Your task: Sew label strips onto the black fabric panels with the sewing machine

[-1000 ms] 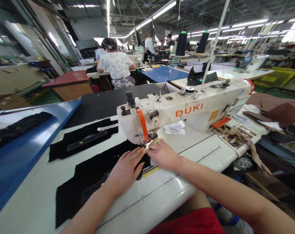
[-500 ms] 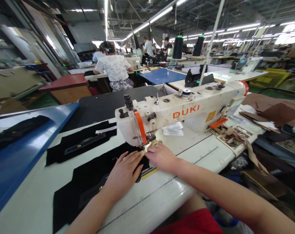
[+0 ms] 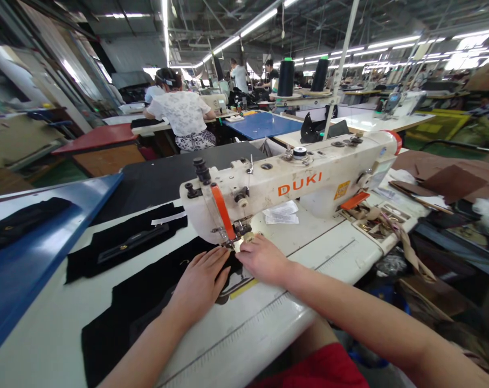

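Note:
A white sewing machine (image 3: pixel 293 186) with DUKI lettering stands over the table. Under its presser foot (image 3: pixel 231 243) runs a large black fabric piece (image 3: pixel 139 296). My left hand (image 3: pixel 201 280) lies flat on this fabric, fingers stretched towards the needle and close together. Close beside the foot, on its right, my right hand (image 3: pixel 264 261) has its fingers curled at the fabric's edge; what they pinch is hidden. A second black piece (image 3: pixel 125 242), bearing a dark strip and a white strip, rests farther left.
A blue panel (image 3: pixel 54 248) slants along the left. White labels (image 3: pixel 281 213) lie behind the needle area. Right of the machine is a tray of metal parts (image 3: pixel 379 223) with tan straps. A co-worker in a patterned white shirt (image 3: pixel 181 110) sits ahead, facing away.
The view has shifted slightly, so the whole scene sits a little farther left. Both hands stay beside the presser foot; the black fabric lies slightly differently under my left hand.

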The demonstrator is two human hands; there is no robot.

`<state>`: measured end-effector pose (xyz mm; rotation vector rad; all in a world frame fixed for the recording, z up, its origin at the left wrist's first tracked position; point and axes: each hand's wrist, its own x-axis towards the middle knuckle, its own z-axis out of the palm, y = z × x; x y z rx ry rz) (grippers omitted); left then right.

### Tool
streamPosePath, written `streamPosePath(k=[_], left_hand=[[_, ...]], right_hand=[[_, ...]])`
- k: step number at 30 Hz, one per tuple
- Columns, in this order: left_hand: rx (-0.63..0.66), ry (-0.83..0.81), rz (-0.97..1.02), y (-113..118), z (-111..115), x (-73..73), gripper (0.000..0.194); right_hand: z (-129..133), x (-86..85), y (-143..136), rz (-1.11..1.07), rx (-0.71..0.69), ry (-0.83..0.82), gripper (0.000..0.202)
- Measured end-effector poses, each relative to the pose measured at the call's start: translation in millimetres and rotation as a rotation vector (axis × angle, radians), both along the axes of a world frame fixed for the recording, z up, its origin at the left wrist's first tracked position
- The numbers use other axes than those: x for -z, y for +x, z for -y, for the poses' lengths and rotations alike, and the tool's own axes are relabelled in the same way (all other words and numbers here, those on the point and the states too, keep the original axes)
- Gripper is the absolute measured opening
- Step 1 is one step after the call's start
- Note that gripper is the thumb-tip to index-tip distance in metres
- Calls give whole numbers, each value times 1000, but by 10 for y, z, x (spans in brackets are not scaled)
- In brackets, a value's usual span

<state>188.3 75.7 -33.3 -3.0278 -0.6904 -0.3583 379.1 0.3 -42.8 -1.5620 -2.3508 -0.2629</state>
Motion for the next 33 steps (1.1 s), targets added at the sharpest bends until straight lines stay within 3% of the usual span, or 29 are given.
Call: streamPosePath(k=[5, 9, 13, 17, 21, 24, 26, 28, 30, 31, 33], left_hand=[[-37, -15, 1, -89, 68, 21, 42], [-45, -17, -29, -355, 302, 23, 41], [-97, 114, -11, -651, 582, -110, 53], [-195, 237, 22, -1078, 813, -198, 78], [-152, 229, -122, -1648, 863, -46, 60], [-325, 158, -157, -1948, 593, -108, 52], [-561, 124, -97, -1987, 254, -353, 49], [-793, 163, 39, -1873, -136, -683, 47], [-879, 208, 104, -1636, -490, -945, 49], [-891, 196, 76, -1491, -635, -1006, 51], [-867, 110, -34, -1204, -848, -954, 54]], right_hand=[[83, -29, 7, -53, -8, 46, 17], [133, -13, 6, -130, -78, 127, 15], [155, 21, -4, -207, -139, 185, 15], [257, 18, -34, -289, -182, 190, 14], [362, 8, -74, -354, -208, 162, 15], [372, 14, -96, -383, -211, 137, 17], [361, 26, -106, -396, -208, 118, 17], [351, 45, -113, -407, -201, 97, 18], [348, 67, -117, -421, -186, 83, 19], [346, 79, -119, -428, -177, 81, 20], [343, 99, -123, -443, -160, 94, 21]])
